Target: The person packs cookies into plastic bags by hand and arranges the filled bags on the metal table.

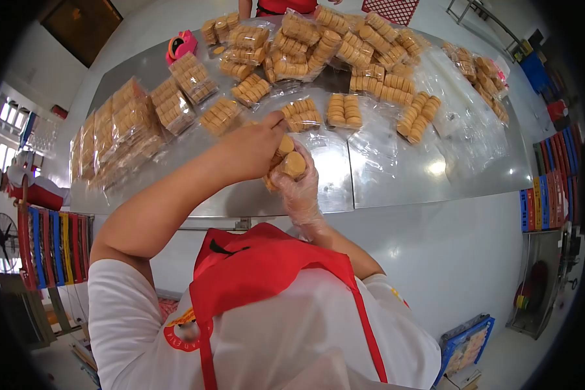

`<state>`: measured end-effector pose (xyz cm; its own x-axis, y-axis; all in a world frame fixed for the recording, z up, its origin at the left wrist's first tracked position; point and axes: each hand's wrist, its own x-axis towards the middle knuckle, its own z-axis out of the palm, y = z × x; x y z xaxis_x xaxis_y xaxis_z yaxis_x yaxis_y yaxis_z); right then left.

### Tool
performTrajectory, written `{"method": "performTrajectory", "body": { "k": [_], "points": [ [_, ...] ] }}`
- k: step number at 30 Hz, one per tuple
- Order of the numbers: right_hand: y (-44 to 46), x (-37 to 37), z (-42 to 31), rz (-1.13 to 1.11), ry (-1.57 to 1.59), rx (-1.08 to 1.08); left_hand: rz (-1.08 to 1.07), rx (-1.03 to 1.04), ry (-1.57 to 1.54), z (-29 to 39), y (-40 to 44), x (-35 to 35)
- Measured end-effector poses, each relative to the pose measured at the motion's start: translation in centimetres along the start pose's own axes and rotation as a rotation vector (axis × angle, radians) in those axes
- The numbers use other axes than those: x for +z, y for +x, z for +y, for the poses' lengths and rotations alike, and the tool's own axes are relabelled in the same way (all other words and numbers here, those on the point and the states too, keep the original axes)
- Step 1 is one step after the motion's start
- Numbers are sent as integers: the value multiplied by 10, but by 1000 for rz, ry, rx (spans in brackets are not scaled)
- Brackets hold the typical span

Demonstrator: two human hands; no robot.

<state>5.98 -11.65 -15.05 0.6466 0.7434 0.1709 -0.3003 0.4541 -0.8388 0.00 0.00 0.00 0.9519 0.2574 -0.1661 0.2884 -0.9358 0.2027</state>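
Observation:
My right hand [300, 192], in a clear plastic glove, is closed around a small pack of round, tan cookies [294, 165] stacked in rows. It holds the pack tilted over the table's near edge. My bare left hand [257, 149] is closed at the pack's upper left side, its fingers pinched together. What those fingertips grip is partly hidden; it looks like the pack's clear wrapping. Just beyond my hands lie a wrapped cookie pack [301, 116] and another double-row pack [344, 111].
A metal table [429, 175] bears a large heap of cookie packs [299, 49], stacked packs [120, 127] at left, and loose clear plastic bags [465, 110] at right. A pink tape dispenser [182, 45] sits at the far left. Another person in red [289, 6] stands across the table.

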Motion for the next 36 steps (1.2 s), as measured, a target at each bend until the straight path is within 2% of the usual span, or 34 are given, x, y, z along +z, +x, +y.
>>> {"method": "performTrajectory", "body": {
  "k": [3, 5, 8, 11, 14, 17, 19, 23, 26, 30, 32, 34, 36],
  "points": [
    [-1, -5, -15, -68, -303, -27, -20, 32, -34, 0, -2, -2],
    [-1, -9, -24, -134, -503, -138, -18, 57, 3, -2, -3, -1],
    [9, -24, -21, -253, -788, -420, -46, 64, 13, -1, -5, 2],
    [20, -19, -35, -351, -897, -416, -54, 83, 5, 2, -3, 2],
    [12, -6, -37, -197, -738, -56, -35, 132, 24, 4, 2, 15],
    [12, 7, -30, 231, 11, 408, -62, 129, 38, 15, 1, 16],
    [17, -13, -16, 245, 433, 596, -45, 145, 17, 18, -1, 24],
    [15, -19, -3, 169, 449, 573, -76, 150, -100, 29, -3, 36],
    [11, -12, 0, 173, 386, 530, -55, 186, -43, 32, -3, 40],
    [8, -8, 5, 147, 290, 457, -25, 112, -80, 41, -4, 41],
    [6, -11, 5, 106, 247, 434, -16, 195, -75, 41, -5, 47],
    [4, -16, 5, 35, 195, 415, -108, 125, -112, 43, -7, 40],
    [0, -25, -4, -45, 135, 429, -98, 112, -117, 41, -11, 40]
  ]
}}
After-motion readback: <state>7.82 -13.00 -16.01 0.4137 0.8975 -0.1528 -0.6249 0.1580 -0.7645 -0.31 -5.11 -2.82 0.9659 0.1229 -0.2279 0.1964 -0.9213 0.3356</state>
